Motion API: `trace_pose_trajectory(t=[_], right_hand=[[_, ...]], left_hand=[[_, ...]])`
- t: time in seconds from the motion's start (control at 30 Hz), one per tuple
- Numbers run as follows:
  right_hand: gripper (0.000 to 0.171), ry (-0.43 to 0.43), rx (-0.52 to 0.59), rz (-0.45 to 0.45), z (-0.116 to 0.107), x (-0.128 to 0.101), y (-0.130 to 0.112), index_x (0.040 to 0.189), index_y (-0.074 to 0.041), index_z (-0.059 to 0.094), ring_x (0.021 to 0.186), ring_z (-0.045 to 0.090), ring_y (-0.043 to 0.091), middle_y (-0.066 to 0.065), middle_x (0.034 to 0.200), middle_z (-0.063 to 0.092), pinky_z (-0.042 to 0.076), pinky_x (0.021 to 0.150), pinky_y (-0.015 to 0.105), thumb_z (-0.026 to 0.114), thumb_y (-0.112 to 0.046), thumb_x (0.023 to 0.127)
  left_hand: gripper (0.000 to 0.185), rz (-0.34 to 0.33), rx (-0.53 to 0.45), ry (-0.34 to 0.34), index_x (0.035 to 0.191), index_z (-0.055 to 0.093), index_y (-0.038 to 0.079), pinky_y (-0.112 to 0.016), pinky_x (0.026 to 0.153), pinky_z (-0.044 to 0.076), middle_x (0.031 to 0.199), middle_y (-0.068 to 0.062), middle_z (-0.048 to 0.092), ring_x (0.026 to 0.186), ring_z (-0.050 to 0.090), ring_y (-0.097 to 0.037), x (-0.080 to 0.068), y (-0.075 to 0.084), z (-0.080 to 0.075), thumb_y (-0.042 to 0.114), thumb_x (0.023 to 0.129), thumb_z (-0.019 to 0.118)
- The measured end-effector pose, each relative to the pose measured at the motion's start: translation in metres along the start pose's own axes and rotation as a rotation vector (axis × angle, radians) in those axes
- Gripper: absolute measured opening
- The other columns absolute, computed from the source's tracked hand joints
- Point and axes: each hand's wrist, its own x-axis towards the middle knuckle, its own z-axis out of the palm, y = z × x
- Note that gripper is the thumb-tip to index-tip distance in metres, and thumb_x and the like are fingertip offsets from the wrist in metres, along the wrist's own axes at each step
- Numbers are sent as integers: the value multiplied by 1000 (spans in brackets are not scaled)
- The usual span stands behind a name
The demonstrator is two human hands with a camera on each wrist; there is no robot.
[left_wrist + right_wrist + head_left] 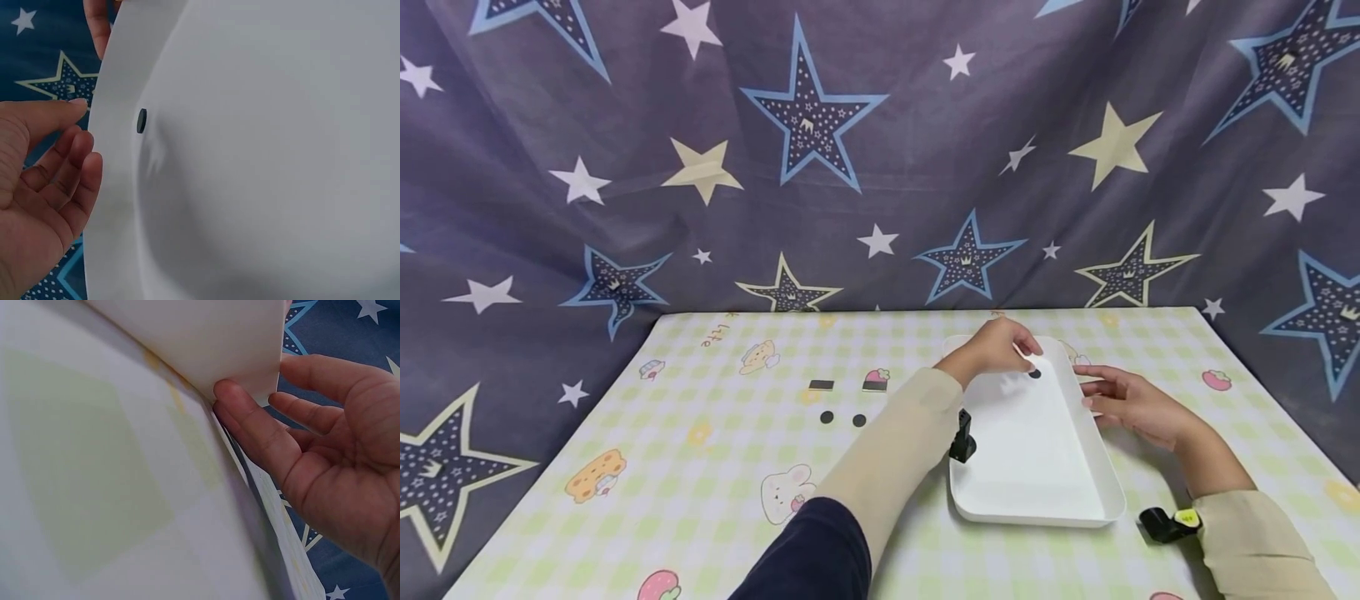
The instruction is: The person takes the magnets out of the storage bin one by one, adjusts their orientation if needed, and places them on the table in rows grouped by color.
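Head view: A white, smooth, rectangular plastic tray [1037,492] with rounded corners is seen on a table covered by a green-checked cloth [700,450] printed with cartoon figures. One small black disc [1034,374] lies inside the tray near its far end. The left hand [996,348] is held over the tray's far end, fingers loosely curled downward just beside the disc; contact cannot be determined. The right hand [1123,398] is laid against the tray's right rim, fingers extended and slightly spread. Two further black discs [827,417] and two small dark rectangular pieces [821,385] lie on the cloth, well apart from the tray. A star-printed fabric backdrop [820,150] hangs behind the table.

Left wrist view: The tray's matte white inner surface [269,175] fills most of the frame; its edges are cut off. The disc [142,120] is seen nearly edge-on near the rim. The left hand [44,187] is shown with fingers gently bent and close together, holding nothing, apart from the disc.

Right wrist view: The tray's corner [206,344] is seen from below, blurred. The right hand's [331,462] fingers are straight and parted; one fingertip [228,394] is pressed against the tray's edge.
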Motion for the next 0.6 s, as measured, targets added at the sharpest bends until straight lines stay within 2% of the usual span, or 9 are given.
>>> trace_pose_trajectory(t=[0.17, 0.33, 0.6], right_hand=[[66, -2, 0, 4, 0, -1, 0, 149, 11, 18, 103, 60, 8, 39, 136, 37, 55, 83, 36, 56, -11, 100], [66, -7, -1, 10, -1, 0, -1, 150, 10, 18, 104, 60, 7, 40, 137, 35, 55, 84, 35, 56, -11, 100], [66, 8, 2, 10, 0, 0, 2, 149, 11, 19, 103, 60, 8, 38, 135, 39, 55, 84, 34, 57, -10, 99]], left_hand=[[21, -34, 25, -10, 101, 76, 6, -10, 70, 44, 90, -1, 71, 79, 60, -4, 5, -8, 7, 3, 80, 79], [24, -51, 111, -20, 104, 76, 8, -10, 72, 42, 92, -1, 70, 80, 57, -4, 9, -14, 15, 6, 80, 79], [25, -109, 198, -1, 105, 77, 13, -11, 70, 40, 82, 7, 64, 76, 54, -4, 10, -14, 28, 7, 81, 78]])
